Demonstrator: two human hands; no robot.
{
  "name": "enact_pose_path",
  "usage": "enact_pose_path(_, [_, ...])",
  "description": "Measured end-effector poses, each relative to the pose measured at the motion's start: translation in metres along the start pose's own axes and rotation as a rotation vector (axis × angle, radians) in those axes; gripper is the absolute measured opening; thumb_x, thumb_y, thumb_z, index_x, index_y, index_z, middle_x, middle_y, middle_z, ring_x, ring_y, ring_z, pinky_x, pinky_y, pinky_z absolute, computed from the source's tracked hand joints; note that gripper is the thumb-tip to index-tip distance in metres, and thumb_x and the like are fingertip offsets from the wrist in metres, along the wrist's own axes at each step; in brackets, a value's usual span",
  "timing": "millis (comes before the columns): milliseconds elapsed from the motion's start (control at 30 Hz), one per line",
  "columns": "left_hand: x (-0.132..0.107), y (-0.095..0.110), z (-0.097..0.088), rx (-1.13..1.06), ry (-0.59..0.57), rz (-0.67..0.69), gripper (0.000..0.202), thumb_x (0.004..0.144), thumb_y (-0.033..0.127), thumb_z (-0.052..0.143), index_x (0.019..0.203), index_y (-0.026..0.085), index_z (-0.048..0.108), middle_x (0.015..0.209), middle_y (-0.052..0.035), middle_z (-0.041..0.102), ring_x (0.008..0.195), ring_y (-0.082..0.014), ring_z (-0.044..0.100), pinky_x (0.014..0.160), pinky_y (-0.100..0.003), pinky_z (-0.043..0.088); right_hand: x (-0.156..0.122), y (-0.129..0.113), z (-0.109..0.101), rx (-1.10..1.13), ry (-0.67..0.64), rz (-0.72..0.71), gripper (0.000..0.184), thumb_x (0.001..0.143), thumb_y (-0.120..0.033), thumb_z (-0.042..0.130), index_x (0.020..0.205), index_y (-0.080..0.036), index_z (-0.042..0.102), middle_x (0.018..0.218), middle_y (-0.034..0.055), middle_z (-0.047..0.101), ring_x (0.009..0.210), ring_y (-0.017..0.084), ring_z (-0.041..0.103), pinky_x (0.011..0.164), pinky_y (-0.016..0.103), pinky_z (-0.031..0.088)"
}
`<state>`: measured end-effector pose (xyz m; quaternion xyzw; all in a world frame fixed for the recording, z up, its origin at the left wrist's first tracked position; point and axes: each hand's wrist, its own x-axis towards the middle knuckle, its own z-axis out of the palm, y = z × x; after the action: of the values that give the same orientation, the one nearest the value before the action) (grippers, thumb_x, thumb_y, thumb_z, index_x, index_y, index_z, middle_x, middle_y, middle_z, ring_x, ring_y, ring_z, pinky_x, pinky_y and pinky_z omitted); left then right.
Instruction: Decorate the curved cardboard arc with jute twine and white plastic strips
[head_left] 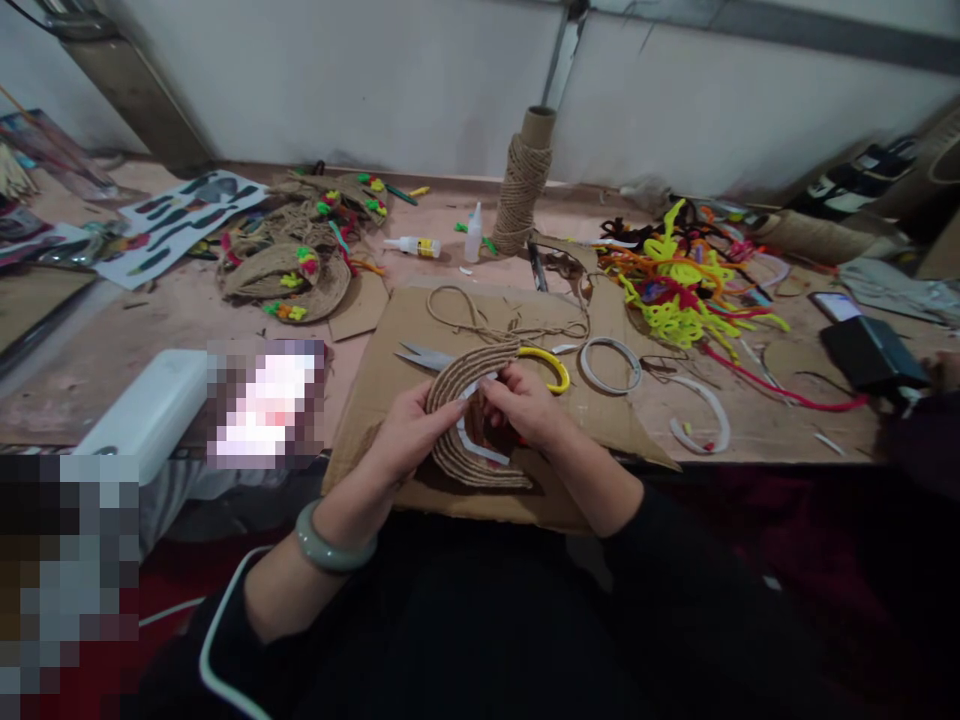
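Observation:
A crescent-shaped band covered in rows of brown twine (450,450) is held above a sheet of cardboard (367,400), with a white strip along its inner edge. My left hand (409,430) grips its left side, thumb on the inner edge and fingers behind. My right hand (525,400) is closed in a pinch at the upper inner edge of the band; its fingertips partly hide what they press. Scissors (424,357) lie under the band, blades to the left and a yellow handle to the right. Loose twine (480,325) curls just beyond.
A twine spool (525,180) stands at the back beside a small glue bottle (474,235); another bottle (412,246) lies nearby. Decorated twine pieces (292,260) are heaped left, colourful pipe cleaners (675,290) right. A tape roll (611,365) and white power bank (150,410) lie closer.

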<state>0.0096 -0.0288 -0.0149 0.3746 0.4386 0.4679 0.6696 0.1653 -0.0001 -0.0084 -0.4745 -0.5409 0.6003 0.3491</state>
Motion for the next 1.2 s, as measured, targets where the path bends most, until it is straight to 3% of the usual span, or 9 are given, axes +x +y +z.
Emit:
enact_pose_path(500, [0.0, 0.002, -0.001, -0.066, 0.024, 0.003, 0.029, 0.067, 0.033, 0.075, 0.088, 0.014, 0.068, 0.075, -0.003, 0.071, 0.065, -0.0149, 0.065, 0.064, -0.025, 0.052, -0.002, 0.001, 0.001, 0.074, -0.026, -0.067, 0.041, 0.071, -0.056, 0.064, 0.071, -0.019, 0.047, 0.053, -0.0062, 0.052, 0.042, 0.005, 0.045, 0.04, 0.019, 0.036])
enact_pose_path(733, [-0.001, 0.005, -0.004, -0.131, -0.012, -0.042, 0.031, 0.067, 0.028, 0.075, 0.093, 0.014, 0.067, 0.079, -0.0039, 0.073, 0.069, -0.016, 0.067, 0.066, -0.026, 0.053, -0.003, 0.004, -0.001, 0.139, 0.022, -0.115, 0.041, 0.075, -0.057, 0.063, 0.071, -0.02, 0.048, 0.056, -0.0045, 0.053, 0.044, 0.006, 0.045, 0.042, 0.02, 0.037])
enact_pose_path(933, [0.0, 0.009, -0.006, -0.228, -0.006, -0.104, 0.033, 0.067, 0.026, 0.076, 0.096, 0.015, 0.063, 0.082, -0.0046, 0.072, 0.069, -0.0167, 0.068, 0.067, -0.028, 0.055, 0.0, 0.012, -0.001, 0.249, 0.003, -0.174, 0.047, 0.074, -0.069, 0.056, 0.079, -0.023, 0.049, 0.062, -0.0033, 0.053, 0.048, 0.009, 0.046, 0.046, 0.024, 0.04])
enact_pose_path(1033, [0.001, 0.011, -0.006, -0.265, -0.037, -0.139, 0.034, 0.067, 0.025, 0.076, 0.095, 0.015, 0.063, 0.082, -0.0048, 0.072, 0.068, -0.0156, 0.068, 0.068, -0.027, 0.055, 0.001, 0.011, 0.0, 0.241, -0.001, -0.214, 0.047, 0.071, -0.066, 0.063, 0.085, -0.023, 0.05, 0.069, -0.0034, 0.052, 0.053, 0.008, 0.045, 0.05, 0.024, 0.041])
enact_pose_path(1200, [0.002, 0.01, -0.007, -0.226, -0.05, -0.155, 0.034, 0.064, 0.027, 0.079, 0.09, 0.014, 0.062, 0.074, -0.0026, 0.071, 0.06, -0.0117, 0.065, 0.06, -0.021, 0.053, 0.0, 0.004, -0.001, 0.141, -0.126, -0.219, 0.046, 0.07, -0.061, 0.067, 0.087, -0.021, 0.051, 0.076, -0.0017, 0.052, 0.056, 0.007, 0.043, 0.05, 0.022, 0.041])
